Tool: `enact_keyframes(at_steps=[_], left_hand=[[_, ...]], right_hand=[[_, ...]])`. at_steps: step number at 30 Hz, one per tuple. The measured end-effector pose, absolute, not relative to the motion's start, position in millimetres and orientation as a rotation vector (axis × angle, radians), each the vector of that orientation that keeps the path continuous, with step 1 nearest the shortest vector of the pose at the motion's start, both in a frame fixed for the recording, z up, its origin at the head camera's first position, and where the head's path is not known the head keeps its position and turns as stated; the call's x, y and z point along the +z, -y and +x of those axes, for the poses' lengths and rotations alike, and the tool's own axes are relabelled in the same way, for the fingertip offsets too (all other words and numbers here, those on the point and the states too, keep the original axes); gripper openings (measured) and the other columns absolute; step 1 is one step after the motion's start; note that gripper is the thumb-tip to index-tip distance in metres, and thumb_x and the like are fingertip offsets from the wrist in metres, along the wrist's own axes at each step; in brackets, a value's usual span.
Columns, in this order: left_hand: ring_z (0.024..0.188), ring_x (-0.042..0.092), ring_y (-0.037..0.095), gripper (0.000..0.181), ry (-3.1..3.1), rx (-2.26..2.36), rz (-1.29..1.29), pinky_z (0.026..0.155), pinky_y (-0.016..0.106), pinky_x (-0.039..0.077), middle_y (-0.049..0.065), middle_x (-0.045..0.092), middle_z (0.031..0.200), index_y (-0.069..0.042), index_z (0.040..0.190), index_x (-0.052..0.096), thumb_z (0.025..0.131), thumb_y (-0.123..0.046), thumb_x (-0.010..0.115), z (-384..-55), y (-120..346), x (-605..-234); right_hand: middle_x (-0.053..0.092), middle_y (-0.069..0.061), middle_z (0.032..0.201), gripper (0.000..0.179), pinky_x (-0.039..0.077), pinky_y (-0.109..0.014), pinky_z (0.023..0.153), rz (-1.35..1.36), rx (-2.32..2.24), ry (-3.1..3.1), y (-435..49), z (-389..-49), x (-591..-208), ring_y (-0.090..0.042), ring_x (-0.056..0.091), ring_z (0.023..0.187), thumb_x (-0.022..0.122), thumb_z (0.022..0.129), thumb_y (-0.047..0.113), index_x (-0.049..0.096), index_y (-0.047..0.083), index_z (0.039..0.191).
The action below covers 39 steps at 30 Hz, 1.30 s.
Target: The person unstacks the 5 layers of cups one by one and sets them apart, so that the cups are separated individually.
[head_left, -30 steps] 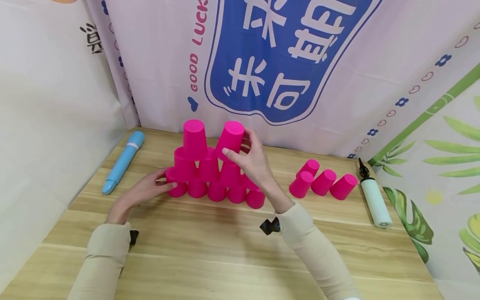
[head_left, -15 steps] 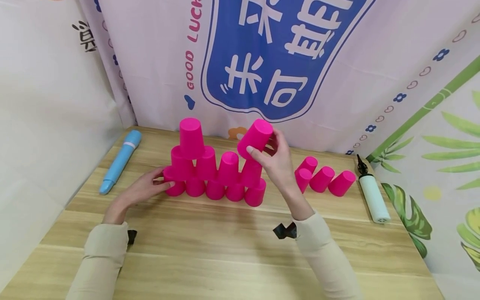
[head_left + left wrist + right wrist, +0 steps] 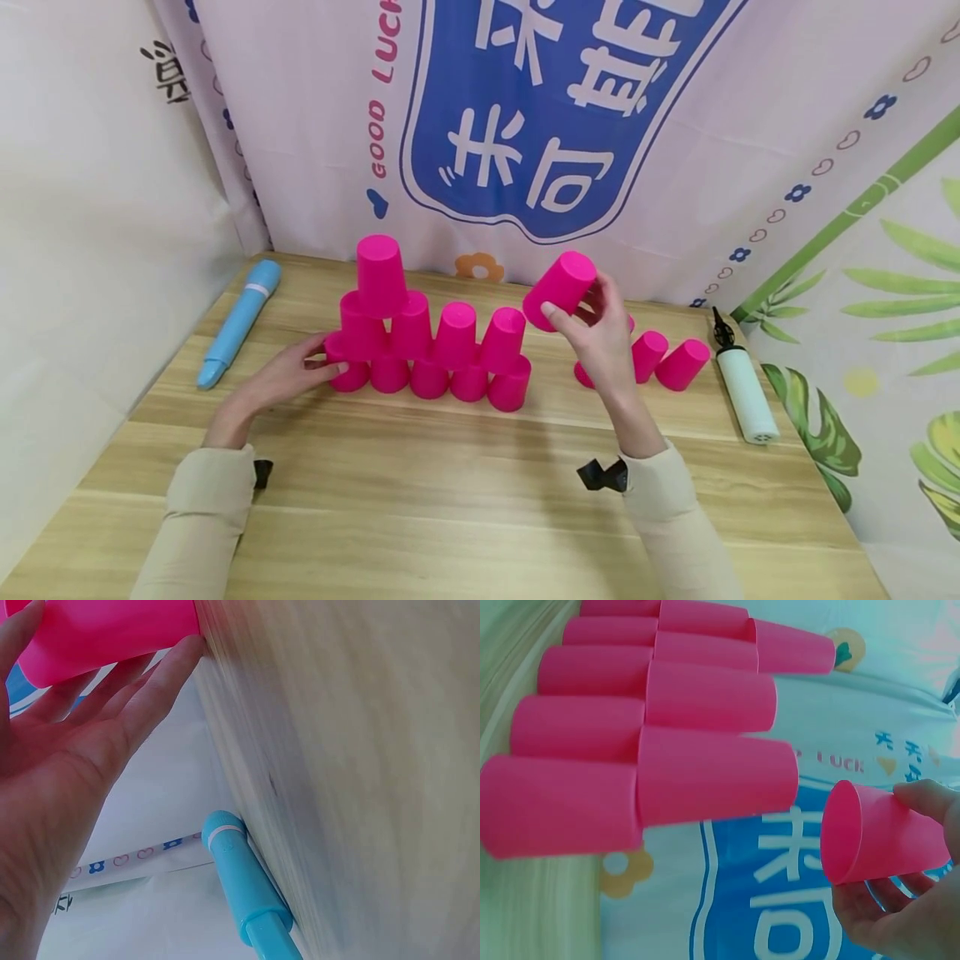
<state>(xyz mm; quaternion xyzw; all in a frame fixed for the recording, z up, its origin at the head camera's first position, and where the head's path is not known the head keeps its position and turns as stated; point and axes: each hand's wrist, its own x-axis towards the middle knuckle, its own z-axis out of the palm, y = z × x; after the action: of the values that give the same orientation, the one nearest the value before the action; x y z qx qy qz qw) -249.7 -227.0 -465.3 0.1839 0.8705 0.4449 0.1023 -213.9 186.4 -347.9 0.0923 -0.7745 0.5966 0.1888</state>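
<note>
Right wrist only: raised cup's mouth (image 3: 841, 832)

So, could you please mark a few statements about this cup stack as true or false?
The right hand holds a pink cup apart from the stack. True.
The blue tube lies left of the stack. True.
The left hand holds the blue tube. False: it holds the leftmost bottom cup.
The bottom row has three cups. False: it has five.
Only one top cup crowns the stack. True.
</note>
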Motion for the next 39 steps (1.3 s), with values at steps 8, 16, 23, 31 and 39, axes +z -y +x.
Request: enact_keyframes(at_steps=[8,16,23,31,39], left_hand=[[0.127,0.043,0.043,0.067,-2.568,1.321,0.536,0.101,0.057,0.042,0.02,0.042,0.144,-0.004,0.147,0.033,0.095,-0.033,0.062,-249,227,-464],[0.127,0.043,0.045,0.068,-2.564,1.315,0.509,0.1,0.056,0.043,0.021,0.041,0.144,-0.003,0.147,0.032,0.095,-0.034,0.061,-248,228,-463],[0.127,0.042,0.046,0.069,-2.555,1.309,0.518,0.099,0.057,0.043,0.023,0.039,0.145,-0.001,0.149,0.029,0.095,-0.033,0.061,-250,226,-466],[0.128,0.041,0.045,0.069,-2.548,1.321,0.519,0.1,0.057,0.043,0.021,0.04,0.145,-0.003,0.148,0.03,0.095,-0.033,0.061,-250,226,-467],[0.127,0.041,0.044,0.068,-2.553,1.315,0.516,0.099,0.057,0.043,0.021,0.04,0.144,-0.003,0.148,0.031,0.095,-0.033,0.061,-249,226,-465]], right_hand=[[0.056,-0.007,0.125,0.065,0.05,-0.034,0.093,0.122,1.652,2.177,-218,-206,-361,-0.022,0.055,0.112,0.077,0.082,0.02,0.045,0.014,0.138],[0.056,-0.006,0.125,0.062,0.051,-0.027,0.089,-0.015,1.627,2.175,-246,-202,-375,-0.021,0.054,0.111,0.075,0.084,0.021,0.045,0.016,0.138],[0.055,-0.007,0.129,0.066,0.051,-0.028,0.089,-0.191,1.624,2.178,-266,-198,-390,-0.02,0.053,0.113,0.076,0.083,0.022,0.044,0.018,0.141],[0.053,-0.007,0.129,0.068,0.05,-0.021,0.087,-0.279,1.618,2.166,-286,-196,-405,-0.02,0.051,0.112,0.076,0.083,0.021,0.042,0.014,0.141],[0.051,-0.005,0.128,0.07,0.048,-0.022,0.09,-0.393,1.592,2.171,-299,-193,-414,-0.017,0.049,0.113,0.075,0.083,0.021,0.039,0.015,0.143]])
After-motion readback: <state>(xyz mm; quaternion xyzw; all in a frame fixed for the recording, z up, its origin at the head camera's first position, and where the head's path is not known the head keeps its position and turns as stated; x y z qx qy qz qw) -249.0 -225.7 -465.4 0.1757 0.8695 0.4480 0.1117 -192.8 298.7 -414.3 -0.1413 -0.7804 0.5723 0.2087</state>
